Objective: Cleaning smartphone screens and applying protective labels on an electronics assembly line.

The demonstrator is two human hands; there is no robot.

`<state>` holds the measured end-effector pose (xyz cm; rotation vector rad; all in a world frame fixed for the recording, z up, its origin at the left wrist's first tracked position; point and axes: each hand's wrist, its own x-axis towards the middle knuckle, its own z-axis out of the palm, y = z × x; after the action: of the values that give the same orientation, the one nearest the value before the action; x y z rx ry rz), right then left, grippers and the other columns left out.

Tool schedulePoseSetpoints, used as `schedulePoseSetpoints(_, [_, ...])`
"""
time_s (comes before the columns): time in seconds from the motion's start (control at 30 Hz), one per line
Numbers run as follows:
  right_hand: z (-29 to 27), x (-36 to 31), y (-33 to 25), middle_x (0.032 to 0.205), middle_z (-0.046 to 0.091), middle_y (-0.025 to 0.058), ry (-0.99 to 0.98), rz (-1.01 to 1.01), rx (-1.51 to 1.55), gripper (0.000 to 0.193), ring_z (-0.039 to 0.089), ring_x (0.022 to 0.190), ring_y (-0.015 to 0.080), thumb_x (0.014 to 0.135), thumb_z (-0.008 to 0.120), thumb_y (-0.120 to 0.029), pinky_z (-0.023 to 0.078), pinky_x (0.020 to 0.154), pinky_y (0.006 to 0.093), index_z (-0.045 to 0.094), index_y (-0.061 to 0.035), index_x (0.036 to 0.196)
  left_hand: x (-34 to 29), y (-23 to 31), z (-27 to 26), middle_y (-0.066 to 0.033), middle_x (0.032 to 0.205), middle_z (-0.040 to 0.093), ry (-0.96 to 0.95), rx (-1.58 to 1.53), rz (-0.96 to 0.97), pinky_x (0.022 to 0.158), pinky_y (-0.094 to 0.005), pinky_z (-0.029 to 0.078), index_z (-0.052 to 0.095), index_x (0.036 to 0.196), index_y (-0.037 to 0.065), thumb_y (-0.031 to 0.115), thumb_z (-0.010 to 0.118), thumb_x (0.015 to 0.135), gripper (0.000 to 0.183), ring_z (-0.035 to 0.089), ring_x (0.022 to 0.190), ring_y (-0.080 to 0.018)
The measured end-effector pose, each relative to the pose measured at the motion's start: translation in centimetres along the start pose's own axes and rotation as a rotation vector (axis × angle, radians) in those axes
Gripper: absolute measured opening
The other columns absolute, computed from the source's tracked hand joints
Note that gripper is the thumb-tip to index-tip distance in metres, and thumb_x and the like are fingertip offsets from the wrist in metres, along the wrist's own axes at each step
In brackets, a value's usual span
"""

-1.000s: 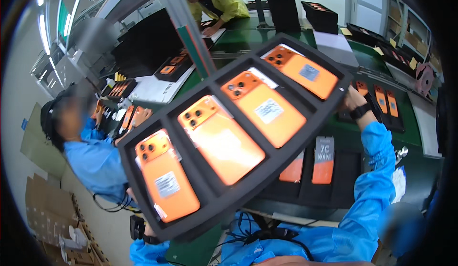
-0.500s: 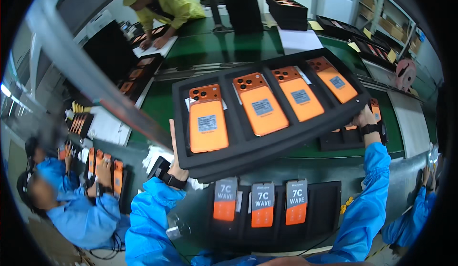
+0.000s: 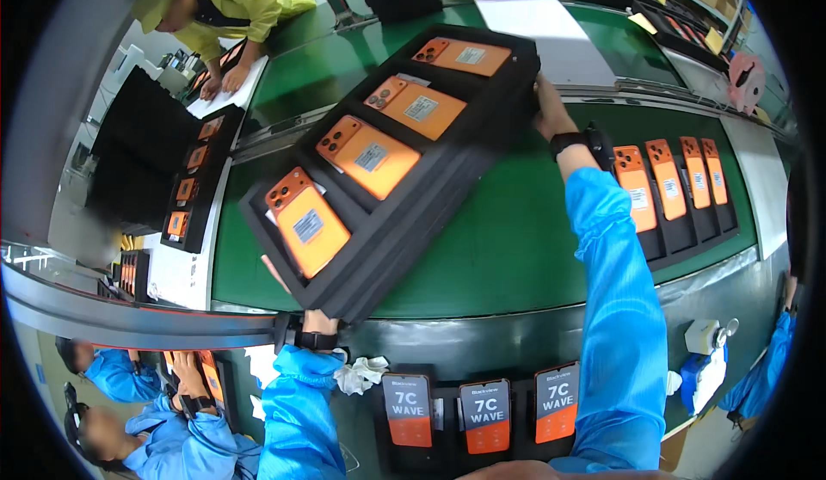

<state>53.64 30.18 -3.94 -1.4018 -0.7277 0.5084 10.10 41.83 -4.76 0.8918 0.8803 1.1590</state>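
Between my hands, raised over the green conveyor belt, is a thick black foam tray (image 3: 404, 213), apparently two stacked. Several orange phones (image 3: 310, 230) with labels on their backs lie in its slots, camera ends toward the upper left. The tray slants, its left end nearer to me. My left hand (image 3: 317, 320) grips the near left corner; most of its fingers are hidden by the foam. At the far right end my right hand (image 3: 552, 112) clasps the edge, its fingertips partly hidden.
Another black tray (image 3: 669, 243) of orange phones rests on the belt (image 3: 516, 256) at right. Below my arms a tray (image 3: 529, 454) holds three phones with grey-and-orange fronts. Crumpled white tissue (image 3: 361, 375) lies beside it. A person in yellow (image 3: 249, 3) works at far left; blue-sleeved co-workers (image 3: 185, 437) sit at lower left.
The held tray has moved left and turned, its right end swinging up and away from me. The phone tray on the belt at right has come into fuller view.
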Motion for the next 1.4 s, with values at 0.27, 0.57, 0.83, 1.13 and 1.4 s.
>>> schedulePoseSetpoints(0.27, [7.3,-9.9,-2.3,0.137,0.043,0.0136,0.207,0.575,0.405,0.054,0.044,0.121,0.0276,0.099,0.029,-0.042,0.033,0.105,0.0397,0.035,-0.0026,0.135,-3.1,-0.4,2.3,-0.0056,0.13,0.044,-0.003,-0.155,-0.133,0.104,-0.0377,0.033,0.04,0.134,0.011,0.065,0.034,0.089,0.07,0.045,0.116,-0.0227])
schedulePoseSetpoints(0.57, [10.9,-5.7,0.7,0.133,0.046,0.0026,0.052,0.443,0.415,0.047,0.048,0.112,0.0178,0.099,0.035,-0.04,0.036,0.097,0.0323,0.041,-0.0062,0.132,-5.3,-2.2,3.2,-0.0068,0.13,0.046,0.089,-0.357,-0.267,0.102,-0.0355,0.035,0.041,0.132,0.008,0.068,0.033,0.087,0.076,0.045,0.115,-0.0244])
schedulePoseSetpoints(0.83, [17.1,-10.5,-0.5,0.139,0.037,0.0102,-0.631,0.496,0.251,0.068,0.035,0.129,0.021,0.093,0.046,-0.045,0.025,0.109,0.0334,0.024,-0.0004,0.139,-1.3,-1.3,5.9,-0.0089,0.141,0.036,0.16,-0.377,-0.032,0.108,-0.0372,0.027,0.031,0.138,0.006,0.068,0.044,0.083,0.084,0.038,0.124,-0.0251])
schedulePoseSetpoints(1.13, [22.1,-18.3,2.1,0.112,0.057,0.0275,-0.406,-0.345,-0.473,0.093,0.06,0.097,0.0389,0.059,0.083,-0.024,0.048,0.081,0.0397,0.033,0.0096,0.13,-4.3,2.2,6.0,-0.005,0.147,0.021,-0.023,-0.194,-0.449,0.109,-0.0494,0.014,0.02,0.143,0.015,0.068,0.054,0.078,0.091,0.019,0.132,-0.031])
schedulePoseSetpoints(1.4, [24.7,-13.8,5.2,0.092,0.054,0.0272,-0.12,-0.345,-0.844,0.039,0.055,0.085,0.0453,0.065,0.069,-0.003,0.046,0.07,0.0474,0.045,0.0072,0.094,-6.6,3.6,3.6,-0.0115,0.138,0.03,-0.228,0.136,-0.505,0.105,-0.0479,0.022,0.025,0.136,0.004,0.036,0.062,0.083,0.073,0.025,0.132,-0.0262])
